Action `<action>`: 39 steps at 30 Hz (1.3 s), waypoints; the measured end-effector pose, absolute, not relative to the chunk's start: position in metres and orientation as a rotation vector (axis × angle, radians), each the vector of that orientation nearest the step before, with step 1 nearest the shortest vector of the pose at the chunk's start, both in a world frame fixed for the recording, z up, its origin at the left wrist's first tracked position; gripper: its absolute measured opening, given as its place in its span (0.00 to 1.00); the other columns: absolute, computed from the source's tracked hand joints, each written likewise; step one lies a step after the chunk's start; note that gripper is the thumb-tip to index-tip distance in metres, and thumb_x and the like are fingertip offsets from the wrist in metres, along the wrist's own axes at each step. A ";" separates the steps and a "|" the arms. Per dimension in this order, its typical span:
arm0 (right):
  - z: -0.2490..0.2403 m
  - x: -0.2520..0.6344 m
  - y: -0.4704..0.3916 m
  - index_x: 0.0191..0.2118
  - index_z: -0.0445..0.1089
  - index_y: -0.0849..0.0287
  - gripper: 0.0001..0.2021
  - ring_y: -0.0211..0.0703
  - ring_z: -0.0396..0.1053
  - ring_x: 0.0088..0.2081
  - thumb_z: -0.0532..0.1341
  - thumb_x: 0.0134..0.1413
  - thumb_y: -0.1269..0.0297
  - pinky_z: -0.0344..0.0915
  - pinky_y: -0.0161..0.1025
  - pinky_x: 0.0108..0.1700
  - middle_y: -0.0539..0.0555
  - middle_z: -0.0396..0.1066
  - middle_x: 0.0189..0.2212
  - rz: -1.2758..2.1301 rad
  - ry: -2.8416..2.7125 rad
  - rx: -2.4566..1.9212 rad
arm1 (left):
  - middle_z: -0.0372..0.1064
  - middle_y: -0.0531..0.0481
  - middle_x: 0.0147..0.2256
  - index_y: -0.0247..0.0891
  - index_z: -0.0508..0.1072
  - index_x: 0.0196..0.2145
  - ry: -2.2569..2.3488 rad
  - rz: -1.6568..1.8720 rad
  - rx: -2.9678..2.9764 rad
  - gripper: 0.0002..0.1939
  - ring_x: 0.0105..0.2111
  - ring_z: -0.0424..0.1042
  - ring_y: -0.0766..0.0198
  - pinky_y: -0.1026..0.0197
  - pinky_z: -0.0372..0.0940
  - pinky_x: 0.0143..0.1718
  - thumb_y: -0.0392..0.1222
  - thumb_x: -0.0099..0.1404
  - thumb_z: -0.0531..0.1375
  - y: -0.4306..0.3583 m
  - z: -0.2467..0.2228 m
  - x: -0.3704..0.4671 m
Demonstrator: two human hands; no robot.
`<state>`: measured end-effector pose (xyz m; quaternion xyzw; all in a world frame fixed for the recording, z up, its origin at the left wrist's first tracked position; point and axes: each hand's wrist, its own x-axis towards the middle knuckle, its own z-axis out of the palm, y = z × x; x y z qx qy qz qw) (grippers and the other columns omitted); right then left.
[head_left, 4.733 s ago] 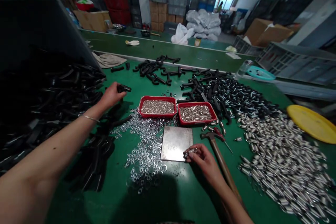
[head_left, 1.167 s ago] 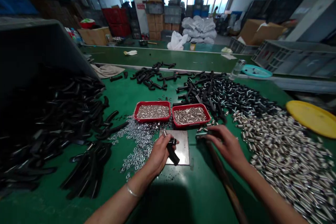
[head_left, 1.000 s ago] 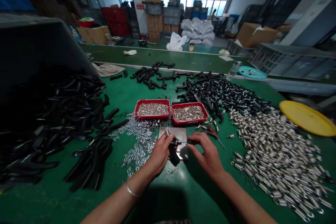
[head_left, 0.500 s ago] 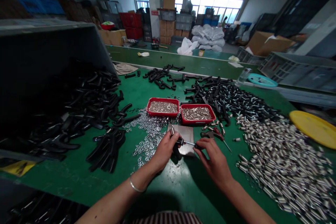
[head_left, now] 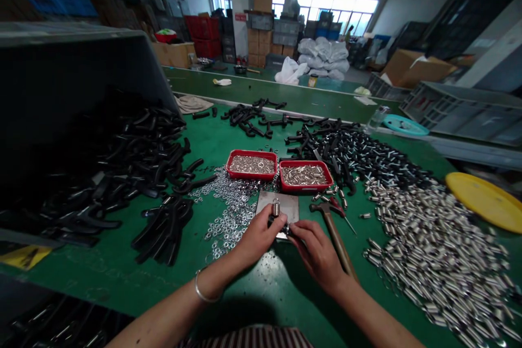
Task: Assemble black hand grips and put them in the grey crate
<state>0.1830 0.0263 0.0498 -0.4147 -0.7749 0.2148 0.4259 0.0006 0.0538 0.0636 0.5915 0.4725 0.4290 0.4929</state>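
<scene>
Hands meet over the steel plate: left hand grips the threaded fitting upright, right hand pinches its base; keep it vertical, well seated.

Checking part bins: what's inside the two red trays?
The left red tray holds small silvery rings or washers. The right red tray holds short silvery cylinders like those piled on the green table. Both are heaped, so the tray bottoms are covered.

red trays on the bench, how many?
2. Both sit side by side on the green table, just beyond the metal plate: the left red tray holds small silver rings, the right red tray holds silver sleeves. None seems hidden.
</scene>
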 end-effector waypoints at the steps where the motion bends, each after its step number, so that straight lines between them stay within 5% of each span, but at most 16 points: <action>1: 0.051 0.180 0.028 0.44 0.70 0.55 0.06 0.47 0.74 0.40 0.58 0.64 0.63 0.72 0.44 0.42 0.57 0.74 0.38 0.710 -1.866 -1.081 | 0.67 0.52 0.32 0.40 0.68 0.36 1.183 1.053 1.481 0.11 0.34 0.66 0.61 0.61 0.60 0.38 0.51 0.69 0.57 0.055 0.061 0.001; 4: 0.053 0.168 0.034 0.39 0.65 0.55 0.11 0.41 0.71 0.25 0.54 0.67 0.54 0.70 0.40 0.31 0.48 0.70 0.24 1.227 -1.611 -1.175 | 0.65 0.53 0.30 0.40 0.66 0.34 1.288 1.085 1.598 0.10 0.31 0.64 0.62 0.61 0.58 0.35 0.49 0.69 0.55 0.058 0.051 0.002; 8: 0.047 0.159 0.039 0.39 0.65 0.56 0.17 0.38 0.68 0.24 0.62 0.58 0.46 0.66 0.35 0.29 0.46 0.69 0.24 1.369 -1.467 -1.218 | 0.65 0.51 0.31 0.40 0.65 0.35 1.313 1.098 1.683 0.10 0.33 0.65 0.60 0.59 0.58 0.38 0.48 0.71 0.53 0.062 0.042 -0.003; 12: 0.040 0.163 0.044 0.34 0.66 0.59 0.33 0.35 0.57 0.12 0.41 0.62 0.33 0.57 0.34 0.17 0.47 0.63 0.16 2.036 -1.324 -1.156 | 0.66 0.51 0.33 0.40 0.66 0.35 1.163 0.989 1.816 0.12 0.35 0.66 0.61 0.59 0.59 0.41 0.49 0.71 0.52 0.066 0.035 -0.011; 14: 0.039 0.166 0.047 0.36 0.67 0.60 0.32 0.36 0.61 0.14 0.44 0.62 0.34 0.57 0.33 0.17 0.49 0.68 0.19 1.920 -1.484 -1.235 | 0.65 0.52 0.32 0.39 0.66 0.34 1.177 0.959 1.778 0.12 0.33 0.66 0.62 0.61 0.59 0.38 0.49 0.71 0.53 0.069 0.031 -0.013; 17: 0.040 0.168 0.048 0.37 0.72 0.61 0.24 0.38 0.69 0.25 0.57 0.59 0.41 0.62 0.32 0.23 0.54 0.75 0.28 1.160 -1.814 -1.374 | 0.66 0.52 0.32 0.39 0.65 0.36 1.199 1.014 1.631 0.12 0.34 0.66 0.63 0.61 0.61 0.39 0.49 0.73 0.52 0.071 0.030 -0.011; 19: 0.040 0.166 0.046 0.31 0.73 0.62 0.28 0.37 0.67 0.23 0.52 0.62 0.40 0.60 0.31 0.20 0.53 0.75 0.23 0.916 -1.904 -1.375 | 0.67 0.50 0.37 0.39 0.66 0.40 1.115 1.080 1.651 0.11 0.39 0.68 0.62 0.60 0.62 0.45 0.48 0.74 0.51 0.070 0.033 -0.009; 22: 0.038 0.166 0.045 0.29 0.73 0.61 0.37 0.36 0.60 0.14 0.36 0.68 0.43 0.56 0.32 0.16 0.50 0.70 0.17 1.143 -1.938 -1.292 | 0.67 0.47 0.42 0.39 0.67 0.41 0.994 1.126 1.831 0.09 0.46 0.67 0.60 0.57 0.60 0.53 0.46 0.73 0.52 0.068 0.037 -0.006; 27: 0.036 0.171 0.045 0.36 0.69 0.59 0.21 0.39 0.68 0.26 0.56 0.61 0.43 0.62 0.33 0.26 0.55 0.73 0.30 1.058 -1.804 -1.377 | 0.65 0.47 0.38 0.39 0.65 0.41 1.210 1.143 1.698 0.09 0.41 0.67 0.60 0.57 0.63 0.47 0.45 0.75 0.48 0.066 0.032 -0.003; 31: 0.035 0.172 0.044 0.37 0.67 0.59 0.29 0.36 0.60 0.16 0.40 0.67 0.41 0.58 0.34 0.19 0.50 0.68 0.21 1.722 -1.582 -1.214 | 0.65 0.46 0.42 0.40 0.65 0.41 1.107 1.159 1.858 0.08 0.45 0.67 0.60 0.56 0.61 0.53 0.44 0.74 0.50 0.064 0.031 0.000; 35: 0.036 0.170 0.044 0.39 0.67 0.57 0.18 0.40 0.68 0.32 0.63 0.57 0.45 0.67 0.36 0.33 0.53 0.71 0.33 1.301 -1.560 -1.247 | 0.66 0.48 0.38 0.40 0.65 0.41 1.281 1.158 1.667 0.10 0.39 0.68 0.61 0.58 0.65 0.45 0.46 0.75 0.48 0.064 0.033 0.004; 39: 0.038 0.170 0.045 0.33 0.67 0.58 0.23 0.40 0.67 0.25 0.47 0.67 0.45 0.68 0.39 0.32 0.50 0.67 0.23 1.626 -1.468 -1.109 | 0.66 0.46 0.40 0.40 0.66 0.39 1.190 1.175 1.852 0.09 0.43 0.68 0.59 0.56 0.64 0.49 0.45 0.73 0.51 0.064 0.034 0.006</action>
